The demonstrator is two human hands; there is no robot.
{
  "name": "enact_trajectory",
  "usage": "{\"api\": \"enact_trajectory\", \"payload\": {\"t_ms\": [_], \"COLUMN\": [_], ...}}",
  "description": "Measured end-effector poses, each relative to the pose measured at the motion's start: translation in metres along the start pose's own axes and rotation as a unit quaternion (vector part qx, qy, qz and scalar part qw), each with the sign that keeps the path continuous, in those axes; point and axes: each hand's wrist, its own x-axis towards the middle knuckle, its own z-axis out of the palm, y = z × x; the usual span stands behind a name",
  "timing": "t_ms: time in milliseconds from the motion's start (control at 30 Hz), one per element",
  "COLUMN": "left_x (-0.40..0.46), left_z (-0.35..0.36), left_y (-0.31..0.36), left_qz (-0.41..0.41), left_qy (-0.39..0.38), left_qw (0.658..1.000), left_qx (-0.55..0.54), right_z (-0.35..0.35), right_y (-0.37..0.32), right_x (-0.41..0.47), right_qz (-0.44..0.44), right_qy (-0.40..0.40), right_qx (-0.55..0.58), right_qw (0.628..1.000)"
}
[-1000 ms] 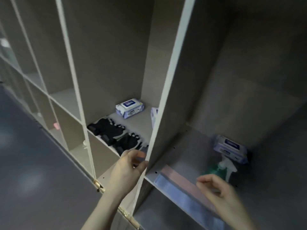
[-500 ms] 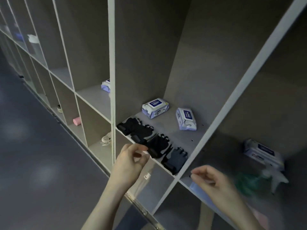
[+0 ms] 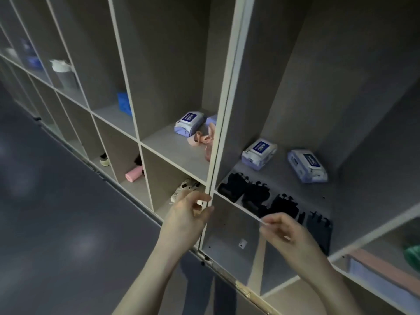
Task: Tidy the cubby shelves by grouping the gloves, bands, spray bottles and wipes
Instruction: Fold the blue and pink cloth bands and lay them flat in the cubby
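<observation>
Several black gloves lie in a row along the front of one cubby shelf, with two wipes packs behind them. The cubby to its left holds another wipes pack and a pink band. My left hand hovers in front of the white divider, fingers loosely curled and holding nothing. My right hand hangs just in front of the glove shelf's edge, fingers apart and empty. A green spray bottle shows at the far right.
Lower cubbies hold a pink roll, a shoe and a white patterned item. Upper left cubbies contain a blue box and a grey bottle with a white cap. A pink and blue band lies in the right cubby. Dark floor lies on the left.
The view has swung left, so the glove cubby now sits on the right and the cubby with the pink band appears. Both hands stay empty in front of the shelves.
</observation>
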Motion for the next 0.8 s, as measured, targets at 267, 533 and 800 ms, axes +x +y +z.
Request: {"api": "enact_trajectory", "payload": {"t_ms": [267, 533, 800], "left_x": [0.077, 0.198, 0.318], "left_z": [-0.052, -0.068, -0.06], "left_y": [-0.07, -0.131, -0.198], "left_qz": [-0.039, -0.067, -0.084], "left_qy": [0.001, -0.039, -0.131], "left_qw": [0.999, 0.997, 0.978], "left_qx": [0.03, 0.031, 0.138], "right_z": [0.077, 0.141, 0.198], "right_y": [-0.037, -0.067, -0.059], "right_x": [0.09, 0.213, 0.354], "right_qz": [-0.005, 0.009, 0.031], "right_qy": [-0.08, -0.133, -0.151], "right_qx": [-0.045, -0.019, -0.217], "right_qw": [0.996, 0.991, 0.964]}}
